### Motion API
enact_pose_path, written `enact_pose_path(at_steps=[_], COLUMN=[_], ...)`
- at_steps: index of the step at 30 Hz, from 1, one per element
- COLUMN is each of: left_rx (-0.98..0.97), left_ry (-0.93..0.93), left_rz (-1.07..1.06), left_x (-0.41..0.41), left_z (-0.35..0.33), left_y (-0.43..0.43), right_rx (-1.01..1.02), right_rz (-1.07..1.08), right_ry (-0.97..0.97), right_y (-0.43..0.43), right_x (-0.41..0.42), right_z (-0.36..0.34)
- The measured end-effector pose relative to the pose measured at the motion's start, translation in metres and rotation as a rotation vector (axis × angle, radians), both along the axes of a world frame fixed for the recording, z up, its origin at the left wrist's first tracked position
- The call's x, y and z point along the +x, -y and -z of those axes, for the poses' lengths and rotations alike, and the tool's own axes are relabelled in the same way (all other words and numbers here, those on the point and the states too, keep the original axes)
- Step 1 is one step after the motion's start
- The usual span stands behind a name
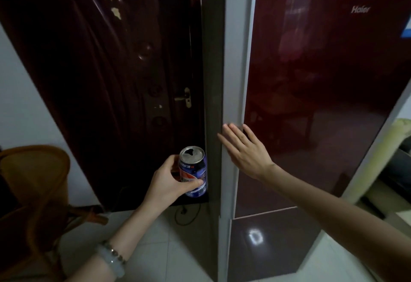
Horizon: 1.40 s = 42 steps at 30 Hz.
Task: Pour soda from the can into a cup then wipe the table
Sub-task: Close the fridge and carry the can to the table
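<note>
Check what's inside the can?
The can, upright in the left hand, has its top opening already punched. Through the hole only darkness shows; whether soda is inside, or how much, cannot be seen.

can point(194, 171): blue soda can with a red, white and blue logo and white print on a band under the rim
top: silver lid, seen from above; the mouth is a dark opening, so it is already opened
pose: roughly upright, top leaning slightly toward the camera
support: held in the air, off any surface
grip: left hand point(168, 181) wraps its left side, thumb across the front of the label, other fingers hidden behind
place: lower middle of the view, in front of a dark door, just left of the fridge edge
contents: cannot tell
</note>
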State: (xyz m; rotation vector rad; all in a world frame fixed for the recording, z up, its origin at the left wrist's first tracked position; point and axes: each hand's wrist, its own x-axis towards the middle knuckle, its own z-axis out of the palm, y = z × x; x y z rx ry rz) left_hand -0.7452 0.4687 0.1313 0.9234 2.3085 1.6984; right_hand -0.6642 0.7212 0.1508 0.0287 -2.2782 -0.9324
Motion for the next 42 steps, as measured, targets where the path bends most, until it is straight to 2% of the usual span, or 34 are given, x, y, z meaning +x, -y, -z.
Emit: enact_pose_path(at_steps=[13,17,19,21,24,28,31,34,38,42], left_rx=[0.033,0.045,0.042,0.033,0.023,0.022,0.032,0.045,0.039,0.011], left_ry=[0.005,0.021,0.021,0.011,-0.004,-0.004,-0.002,-0.004,-0.029,0.027], left_rz=[0.019,0.025,0.036,0.049,0.086,0.148,0.229,0.342,0.525,0.754], left_x=[-0.01,-0.008,-0.007,-0.004,0.001,0.016,0.031,0.049,0.077,0.108], left_z=[-0.003,-0.002,-0.002,-0.002,-0.003,-0.002,-0.002,0.001,0.007,0.016], left_y=[-0.016,-0.02,-0.021,-0.023,-0.027,-0.037,-0.047,-0.06,-0.077,-0.09], right_rx=[0.002,-0.054,-0.157,-0.426,-1.003,-1.548,-1.992,-2.323,-2.681,-2.823], right_rz=[0.066,0.123,0.094,0.018,-0.071,0.03,0.025,0.042,0.089,0.143], right_ry=[0.075,0.194,0.285,0.373,0.44,0.493,0.455,0.32,0.006,-0.389], right_y=[-0.008,-0.001,0.006,0.018,0.035,0.042,0.046,0.053,0.065,0.087], right_x=[-0.019,-0.011,-0.004,0.007,0.032,0.064,0.091,0.121,0.167,0.218], right_z=[-0.002,-0.01,-0.015,-0.019,-0.023,-0.018,-0.008,0.002,0.016,0.03])
